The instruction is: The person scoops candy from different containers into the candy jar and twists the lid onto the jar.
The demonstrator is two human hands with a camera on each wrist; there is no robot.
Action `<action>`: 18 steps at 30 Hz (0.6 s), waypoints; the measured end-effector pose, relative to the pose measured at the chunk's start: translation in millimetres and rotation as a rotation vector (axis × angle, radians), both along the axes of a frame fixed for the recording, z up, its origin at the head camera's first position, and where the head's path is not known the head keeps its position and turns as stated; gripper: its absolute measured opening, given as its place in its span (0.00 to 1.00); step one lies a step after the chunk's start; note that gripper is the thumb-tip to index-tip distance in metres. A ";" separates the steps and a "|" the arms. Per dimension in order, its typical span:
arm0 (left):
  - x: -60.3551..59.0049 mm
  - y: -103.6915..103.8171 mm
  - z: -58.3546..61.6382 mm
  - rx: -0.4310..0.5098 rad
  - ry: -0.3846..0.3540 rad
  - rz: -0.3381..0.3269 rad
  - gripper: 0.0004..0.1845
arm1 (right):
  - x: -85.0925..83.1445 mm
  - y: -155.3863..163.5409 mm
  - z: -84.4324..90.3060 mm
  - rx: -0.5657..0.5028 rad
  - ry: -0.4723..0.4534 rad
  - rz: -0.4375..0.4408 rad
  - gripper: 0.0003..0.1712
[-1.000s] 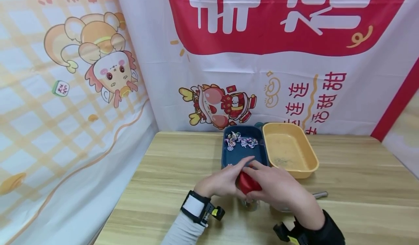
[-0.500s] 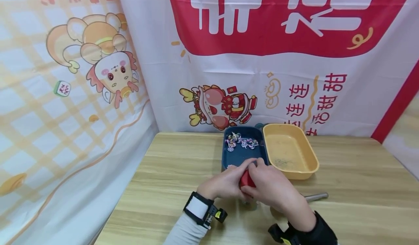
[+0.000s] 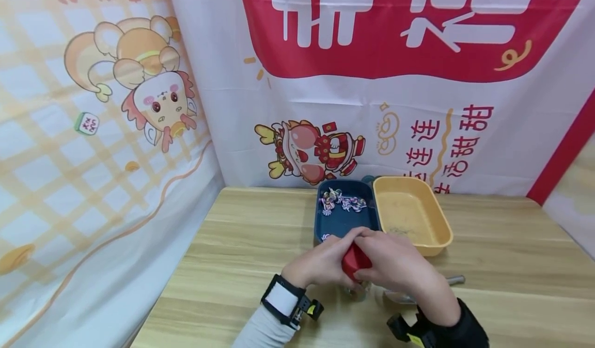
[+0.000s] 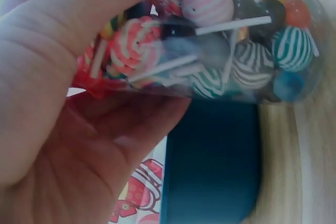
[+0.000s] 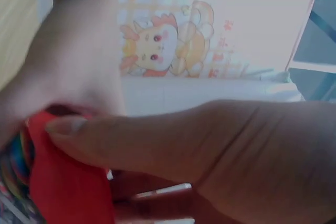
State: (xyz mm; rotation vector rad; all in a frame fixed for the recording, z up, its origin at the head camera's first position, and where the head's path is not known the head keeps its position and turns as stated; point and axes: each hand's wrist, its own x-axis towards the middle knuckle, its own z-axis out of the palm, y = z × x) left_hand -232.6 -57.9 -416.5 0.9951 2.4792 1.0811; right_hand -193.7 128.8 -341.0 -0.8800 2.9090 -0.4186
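A clear jar (image 4: 231,51) full of striped lollipops and round candies stands on the table at the front of the blue tray. Its red lid (image 3: 355,261) shows between the two hands in the head view. My left hand (image 3: 321,263) wraps round the jar just under the lid, thumb on one side and fingers on the other. The right hand (image 3: 395,263) grips the lid from the right, and its thumb (image 5: 89,135) presses on the red side in the right wrist view. Most of the jar is hidden by the hands in the head view.
Behind the hands, the dark blue tray (image 3: 341,226) holds several wrapped candies (image 3: 348,203). A yellow tray (image 3: 413,201) adjoins its right side. A utensil with a metal handle (image 3: 456,280) lies partly behind the right forearm. Printed cloth hangs behind and at the left.
My right hand turned inward over the red lid, then swung back out to the right, showing more of the lid. The left hand kept its hold on the jar with little movement.
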 end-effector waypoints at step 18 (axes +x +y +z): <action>-5.7 -5.2 -3.9 0.009 0.052 0.013 0.56 | 3.7 -15.5 -6.1 -0.043 0.016 -0.123 0.18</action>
